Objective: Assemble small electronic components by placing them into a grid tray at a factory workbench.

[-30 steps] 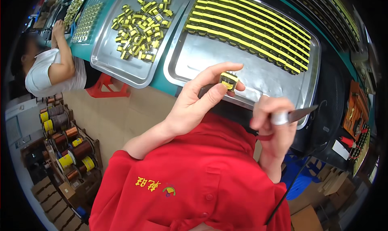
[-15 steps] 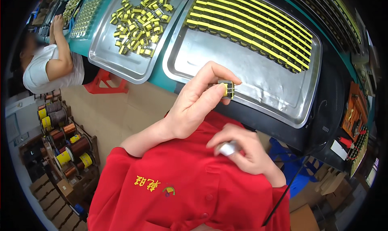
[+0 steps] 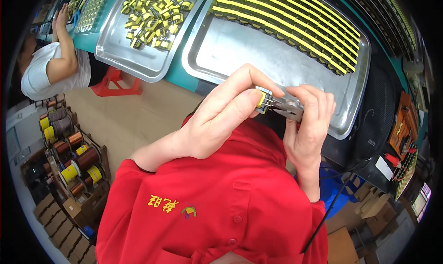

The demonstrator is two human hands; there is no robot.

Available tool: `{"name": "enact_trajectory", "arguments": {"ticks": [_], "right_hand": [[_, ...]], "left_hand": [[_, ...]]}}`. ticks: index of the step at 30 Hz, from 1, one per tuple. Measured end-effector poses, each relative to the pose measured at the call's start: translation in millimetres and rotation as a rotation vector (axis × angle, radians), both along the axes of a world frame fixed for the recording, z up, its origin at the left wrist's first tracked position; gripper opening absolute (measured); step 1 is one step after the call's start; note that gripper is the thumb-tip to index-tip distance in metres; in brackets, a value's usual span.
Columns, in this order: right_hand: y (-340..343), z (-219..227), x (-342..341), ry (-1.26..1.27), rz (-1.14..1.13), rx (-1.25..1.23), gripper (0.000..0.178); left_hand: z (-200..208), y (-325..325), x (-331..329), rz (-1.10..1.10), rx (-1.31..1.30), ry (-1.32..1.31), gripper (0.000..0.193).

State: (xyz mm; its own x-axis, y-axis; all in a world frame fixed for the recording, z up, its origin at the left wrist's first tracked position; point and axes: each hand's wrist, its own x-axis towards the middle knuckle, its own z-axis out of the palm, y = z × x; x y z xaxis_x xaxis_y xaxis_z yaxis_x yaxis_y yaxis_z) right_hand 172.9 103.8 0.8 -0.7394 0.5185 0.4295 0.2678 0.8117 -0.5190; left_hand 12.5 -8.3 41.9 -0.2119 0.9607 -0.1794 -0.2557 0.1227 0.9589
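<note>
My left hand (image 3: 217,111) pinches a small transformer (image 3: 263,101) with yellow tape and a dark core between thumb and fingers. Its metal pins point to the right. In my right hand (image 3: 310,121) is a small pair of metal snips (image 3: 288,109), their jaws right at the pins; whether they touch them I cannot tell. Both hands are over the near edge of a metal tray (image 3: 226,47), where similar transformers (image 3: 286,26) stand in several tight rows. A second metal tray (image 3: 134,63) on the left bears a loose pile of transformers (image 3: 154,19).
A co-worker in a white shirt (image 3: 41,72) sits at the far left by a red stool (image 3: 115,84). Wire spools (image 3: 85,160) fill a rack at lower left. A black cable (image 3: 330,213) hangs at my right, near a wooden tool box (image 3: 400,127).
My right hand has risen from in front of my chest to the transformer, bringing the snips to its pins. My left hand still holds the transformer, now tilted slightly.
</note>
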Motion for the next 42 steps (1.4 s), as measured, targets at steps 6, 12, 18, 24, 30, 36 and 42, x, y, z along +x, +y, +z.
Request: {"name": "enact_trajectory", "arguments": {"ticks": [6, 12, 18, 24, 30, 36, 42], "right_hand": [[0.0, -2.7, -1.4, -0.032, -0.014, 0.062, 0.053], [2.0, -4.5, -1.4, 0.007, -0.004, 0.067, 0.049], [0.9, 0.3, -2.3, -0.065, -0.022, 0.089, 0.049], [4.5, -4.8, 1.9, -0.04, -0.045, 0.121, 0.047], [3.3, -6.2, -1.5, -0.032, -0.067, 0.15, 0.047], [3.4, -7.5, -3.4, -0.028, -0.068, 0.194, 0.045], [3.7, -6.3, -15.7, -0.082, -0.025, 0.058, 0.043]], "left_hand": [[-0.2, 0.3, -0.4, -0.019, 0.021, 0.069, 0.03], [-9.2, -1.4, -1.7, -0.033, 0.098, 0.212, 0.03], [-8.7, -1.7, -5.3, -0.063, 0.138, 0.338, 0.029], [-8.0, -3.4, -4.6, -0.072, 0.09, 0.267, 0.029], [-6.6, -3.9, -1.4, -0.066, 0.059, 0.217, 0.03], [-1.4, -0.5, -3.1, -0.052, 0.006, 0.149, 0.03], [-14.3, -8.9, -7.3, -0.041, -0.093, -0.129, 0.027]]}}
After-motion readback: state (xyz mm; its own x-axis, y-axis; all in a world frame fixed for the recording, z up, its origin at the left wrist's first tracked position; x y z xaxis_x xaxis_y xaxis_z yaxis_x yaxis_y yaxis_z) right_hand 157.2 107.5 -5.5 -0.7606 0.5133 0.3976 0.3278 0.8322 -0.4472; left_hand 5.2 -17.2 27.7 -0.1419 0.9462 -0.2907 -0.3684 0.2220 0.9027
